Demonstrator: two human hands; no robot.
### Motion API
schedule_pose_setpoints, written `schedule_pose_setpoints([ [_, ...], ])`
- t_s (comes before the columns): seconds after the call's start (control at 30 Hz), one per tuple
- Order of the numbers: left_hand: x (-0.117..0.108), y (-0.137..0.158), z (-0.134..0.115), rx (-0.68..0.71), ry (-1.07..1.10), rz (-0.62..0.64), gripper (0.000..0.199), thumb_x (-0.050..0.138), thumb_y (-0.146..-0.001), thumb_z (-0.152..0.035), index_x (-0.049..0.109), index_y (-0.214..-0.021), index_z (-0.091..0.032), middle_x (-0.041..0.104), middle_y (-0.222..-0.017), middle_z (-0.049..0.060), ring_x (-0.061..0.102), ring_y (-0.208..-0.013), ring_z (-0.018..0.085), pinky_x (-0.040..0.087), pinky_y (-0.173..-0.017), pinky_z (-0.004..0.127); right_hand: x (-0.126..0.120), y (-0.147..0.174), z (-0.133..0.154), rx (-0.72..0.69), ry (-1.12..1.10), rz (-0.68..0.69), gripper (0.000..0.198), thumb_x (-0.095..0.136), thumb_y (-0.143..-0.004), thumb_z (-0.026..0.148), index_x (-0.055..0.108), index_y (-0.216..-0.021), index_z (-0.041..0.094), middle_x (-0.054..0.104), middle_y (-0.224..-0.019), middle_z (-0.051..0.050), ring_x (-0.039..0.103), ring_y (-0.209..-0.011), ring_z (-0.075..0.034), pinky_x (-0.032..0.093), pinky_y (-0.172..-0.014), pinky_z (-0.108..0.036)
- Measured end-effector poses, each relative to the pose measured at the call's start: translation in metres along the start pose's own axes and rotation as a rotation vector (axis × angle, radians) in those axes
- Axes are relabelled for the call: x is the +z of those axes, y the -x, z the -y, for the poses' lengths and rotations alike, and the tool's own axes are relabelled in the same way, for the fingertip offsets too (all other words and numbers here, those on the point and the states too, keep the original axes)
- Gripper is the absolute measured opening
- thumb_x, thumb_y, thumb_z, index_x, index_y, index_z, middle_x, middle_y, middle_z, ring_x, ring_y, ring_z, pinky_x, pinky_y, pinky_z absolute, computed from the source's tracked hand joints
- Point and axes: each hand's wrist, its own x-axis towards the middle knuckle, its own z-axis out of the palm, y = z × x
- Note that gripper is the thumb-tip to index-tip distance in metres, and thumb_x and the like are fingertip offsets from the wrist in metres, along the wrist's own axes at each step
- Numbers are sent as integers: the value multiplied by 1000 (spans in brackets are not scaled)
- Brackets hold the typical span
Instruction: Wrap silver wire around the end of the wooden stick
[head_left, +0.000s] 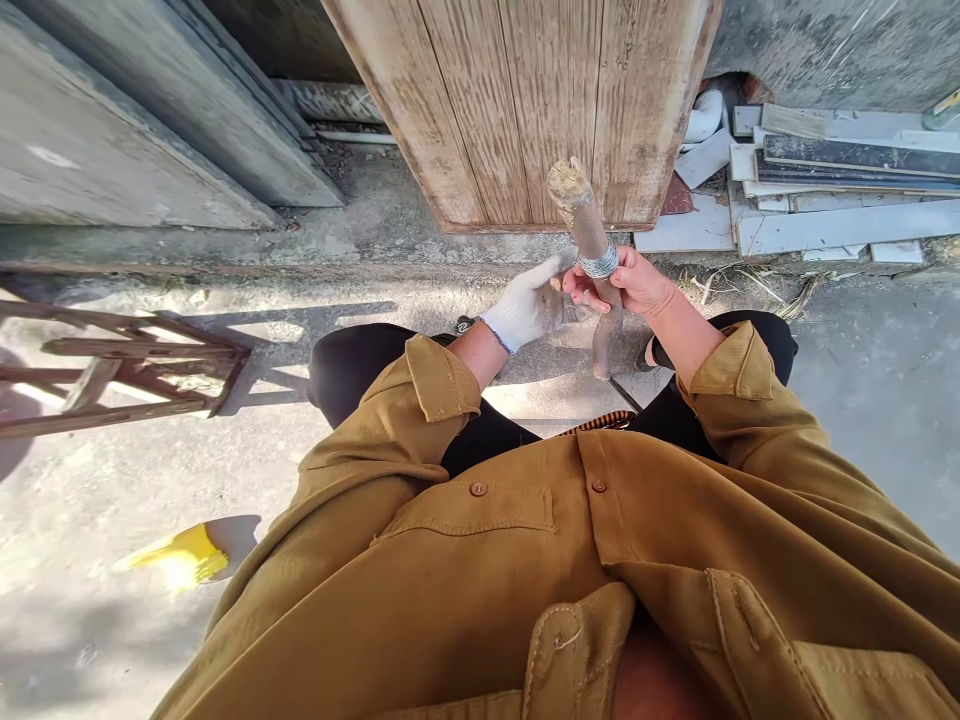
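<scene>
A thick wooden stick (589, 228) with a rough, cut upper end stands tilted between my knees. Silvery wire (600, 263) is wound around its middle in several turns. My right hand (637, 283), bare, grips the stick at the wire, thumb on the near side and fingertips showing past the left side. Close by on the left is my left hand (529, 305) in a white knitted glove. Its thumb and fingers are apart, beside the right fingertips; some of its fingers are partly hidden, and whether they touch the stick is unclear.
A weathered wooden panel (517, 110) leans ahead. Stacked boards and tile strips (840, 190) lie at right. Grey slabs (150, 110) lean at upper left. A wooden frame (124, 365) stands at left, and a yellow object (184, 555) lies on the concrete floor.
</scene>
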Motion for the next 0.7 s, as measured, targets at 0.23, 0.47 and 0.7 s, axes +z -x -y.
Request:
schedule_pose_setpoints([
  [0.23,-7,4,0,41,96,8,80,76,-73,-37,54,-150,-31,73,-106,5,76,-79,21,64,-75,40,-10,14,24,-17,86,-304,75,92,-64,87,68,-97,24,76,-91,-8,74,-87,-23,51,-48,-24],
  [0.47,-10,13,-13,132,35,-73,71,71,-75,-40,57,-143,-25,73,-131,15,75,-91,27,60,-72,43,-14,25,38,-166,34,-500,61,96,-66,76,71,-93,27,75,-97,-5,67,-80,-19,45,-47,-24],
  [0.7,-15,14,-11,114,94,-181,52,60,-96,-50,64,-142,-26,75,-105,9,67,-76,20,51,-59,35,-14,28,37,-103,142,-530,71,92,-58,87,65,-87,27,72,-96,-9,64,-78,-22,43,-44,-28],
])
